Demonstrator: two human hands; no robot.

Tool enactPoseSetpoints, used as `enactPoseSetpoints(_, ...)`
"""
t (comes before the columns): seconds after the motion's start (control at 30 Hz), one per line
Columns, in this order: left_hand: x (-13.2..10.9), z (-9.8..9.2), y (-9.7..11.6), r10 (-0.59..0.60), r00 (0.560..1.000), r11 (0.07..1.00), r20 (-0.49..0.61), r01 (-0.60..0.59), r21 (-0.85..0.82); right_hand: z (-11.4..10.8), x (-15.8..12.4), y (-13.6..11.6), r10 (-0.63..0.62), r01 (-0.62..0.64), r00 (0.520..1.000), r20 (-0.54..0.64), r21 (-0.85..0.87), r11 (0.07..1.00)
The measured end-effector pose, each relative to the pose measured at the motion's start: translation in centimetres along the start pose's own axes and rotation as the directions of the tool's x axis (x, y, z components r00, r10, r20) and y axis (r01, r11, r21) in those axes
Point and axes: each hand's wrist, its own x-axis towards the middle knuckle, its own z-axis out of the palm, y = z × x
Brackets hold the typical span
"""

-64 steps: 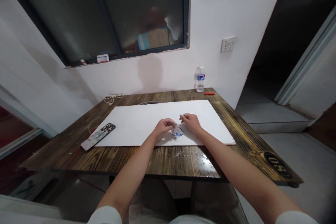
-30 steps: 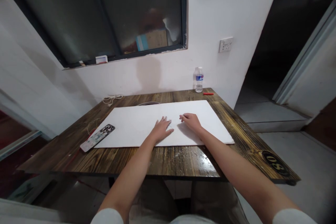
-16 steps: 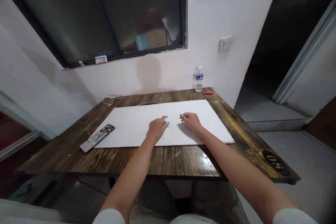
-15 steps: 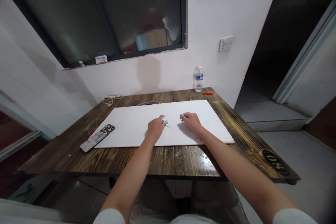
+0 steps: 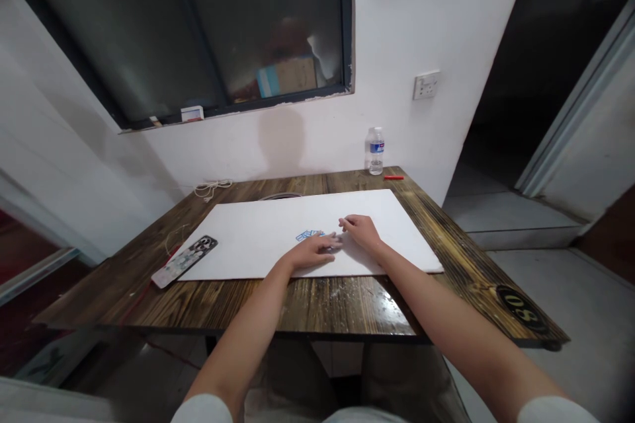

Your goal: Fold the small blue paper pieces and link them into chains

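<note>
A small flat blue-and-white item, perhaps paper or plastic, lies on the white board. My left hand rests palm down on the board, just below that item and not visibly holding anything. My right hand rests on the board to the right, its fingers loosely curled and pointing left. The fingertips of my two hands nearly meet. Nothing shows in my right hand's grasp.
The board lies on a dark wooden table. A phone in a patterned case sits at its left edge. A water bottle, red pen and white cord lie along the back of the table, against a wall.
My left hand has swung right and toward me, passing below the blue-and-white item. That item now shows more fully and lies flat. My right hand has barely moved.
</note>
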Motion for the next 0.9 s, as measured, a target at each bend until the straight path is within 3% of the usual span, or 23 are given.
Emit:
enactPoseSetpoints(0.17, 0.1, 0.4, 0.3, 0.013, 0.987, 0.977, -0.160, -0.047, -0.209, -0.1, 0.0, 0.0, -0.001, 0.001, 1.000, -0.002, -0.006, 1.000)
enactPoseSetpoints(0.23, 0.1, 0.2, 0.0, -0.021, 0.969, 0.990, -0.248, -0.015, -0.141, -0.1, 0.1, 0.1, -0.002, 0.002, 1.000, 0.001, -0.006, 1.000)
enactPoseSetpoints(0.3, 0.0, -0.1, -0.4, -0.088, 0.938, 0.996, -0.335, 0.092, -0.004, -0.1, 0.1, 0.1, -0.003, 0.003, 1.000, 0.005, -0.005, 1.000)
enactPoseSetpoints(0.4, -0.4, -0.8, -1.2, -0.245, 0.834, 0.920, -0.494, 0.361, 0.154, -0.1, 0.0, 0.0, 0.011, -0.011, 1.000, 0.010, 0.000, 1.000)
enactPoseSetpoints(0.53, -1.4, -1.8, -2.0, -0.433, 0.616, 0.712, -0.658, 0.682, 0.170, -0.2, -0.1, -0.3, 0.027, -0.027, 1.000, 0.011, 0.006, 1.000)
enactPoseSetpoints(0.6, -1.6, -2.0, -2.2, -0.482, 0.591, 0.675, -0.647, 0.721, 0.157, -0.2, -0.1, -0.3, 0.027, -0.027, 1.000, 0.011, 0.006, 1.000)
enactPoseSetpoints(0.7, -1.3, -1.7, -2.0, -0.480, 0.646, 0.713, -0.593, 0.682, 0.165, -0.1, -0.1, -0.2, 0.025, -0.025, 1.000, 0.016, 0.007, 1.000)
enactPoseSetpoints(0.73, -1.1, -1.4, -1.9, -0.466, 0.690, 0.745, -0.554, 0.643, 0.175, 0.0, -0.1, -0.2, 0.021, -0.022, 1.000, 0.019, 0.007, 1.000)
enactPoseSetpoints(0.8, -0.7, -0.8, -1.4, -0.375, 0.829, 0.849, -0.415, 0.487, 0.206, 0.0, -0.1, -0.1, 0.010, -0.010, 1.000, 0.024, 0.001, 1.000)
enactPoseSetpoints(0.9, -0.3, -0.3, -0.8, -0.265, 0.944, 0.923, -0.197, 0.307, 0.232, 0.1, 0.1, 0.1, -0.018, 0.020, 1.000, 0.016, -0.066, 0.998)
